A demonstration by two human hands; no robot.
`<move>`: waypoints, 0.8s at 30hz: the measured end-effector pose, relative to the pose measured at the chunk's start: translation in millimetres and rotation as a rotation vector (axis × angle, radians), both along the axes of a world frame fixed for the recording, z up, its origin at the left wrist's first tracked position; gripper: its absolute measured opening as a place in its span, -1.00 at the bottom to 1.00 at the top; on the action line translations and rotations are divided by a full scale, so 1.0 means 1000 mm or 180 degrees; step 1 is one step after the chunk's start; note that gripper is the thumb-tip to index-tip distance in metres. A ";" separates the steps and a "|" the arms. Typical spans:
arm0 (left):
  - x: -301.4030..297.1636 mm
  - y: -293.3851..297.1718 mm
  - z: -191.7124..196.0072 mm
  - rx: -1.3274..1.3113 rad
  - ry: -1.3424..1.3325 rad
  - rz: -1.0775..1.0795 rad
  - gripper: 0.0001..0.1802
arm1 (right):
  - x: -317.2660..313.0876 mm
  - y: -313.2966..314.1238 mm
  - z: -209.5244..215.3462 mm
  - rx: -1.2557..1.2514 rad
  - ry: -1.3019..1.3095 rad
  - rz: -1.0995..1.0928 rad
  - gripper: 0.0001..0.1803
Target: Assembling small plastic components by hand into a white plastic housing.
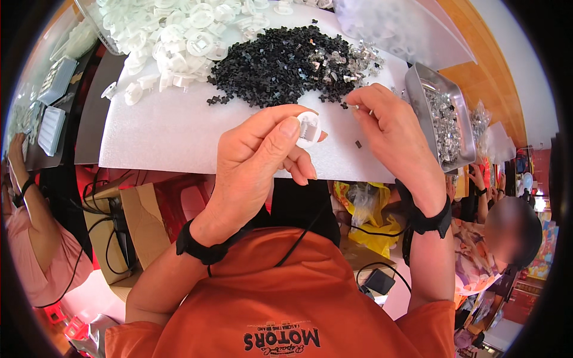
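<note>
My left hand (pixel 256 158) holds a small round white plastic part (pixel 308 128) between thumb and fingers, above the near edge of a white foam sheet (pixel 173 131). My right hand (pixel 394 134) hovers just right of it, fingertips pinched on a tiny shiny metal piece (pixel 357 107). Beyond both hands lies a heap of small black plastic pieces (pixel 274 62) mixed with shiny metal clips (pixel 352 59). A pile of white round parts (pixel 179 39) lies at the far left. One loose black piece (pixel 358 144) rests on the foam under my right hand.
A metal tray (pixel 418 95) full of metal clips stands at the right. A clear plastic bag (pixel 400 27) lies at the far right. Another person in pink (pixel 36 238) sits at left, another person (pixel 507 227) at right. Cardboard boxes (pixel 140 221) and a yellow bag (pixel 376 227) sit below the table.
</note>
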State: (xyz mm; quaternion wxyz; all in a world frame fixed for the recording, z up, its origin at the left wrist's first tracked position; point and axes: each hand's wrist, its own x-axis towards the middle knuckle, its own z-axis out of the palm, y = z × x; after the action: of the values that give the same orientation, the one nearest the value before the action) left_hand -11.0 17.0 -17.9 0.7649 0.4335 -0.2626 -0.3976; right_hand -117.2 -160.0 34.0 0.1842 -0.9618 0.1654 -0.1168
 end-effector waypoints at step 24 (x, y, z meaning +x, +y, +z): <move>0.010 0.000 0.007 0.0137 0.0467 -0.0390 -0.56 | 0.008 0.017 0.015 0.0826 -0.0288 -0.0004 -0.91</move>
State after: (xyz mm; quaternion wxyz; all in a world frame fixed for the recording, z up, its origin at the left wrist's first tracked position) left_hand -1.2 17.5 -10.5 0.7468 0.4026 -0.2233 -0.4799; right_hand -108.8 -142.8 49.5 0.3143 -0.9235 0.1713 -0.1378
